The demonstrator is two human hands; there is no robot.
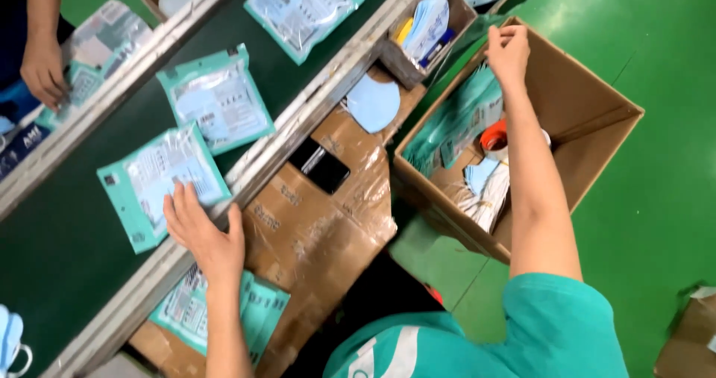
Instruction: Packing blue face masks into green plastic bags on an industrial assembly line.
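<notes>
Left fingers [183, 206]: spread flat on teal packet [160, 184]; could slide off belt [67, 236].
Right fingers [507, 38]: curled, apparently empty, above carton [597, 117]; stacked packets [455, 120] below could topple.

left hand [203, 232] flat on teal mask packet [160, 184] on my dark belt [60, 258] | right hand [509, 50] curled at cardboard box [589, 117] rim above stacked packets [455, 120] | co-worker's hand [43, 68] across belt
</notes>
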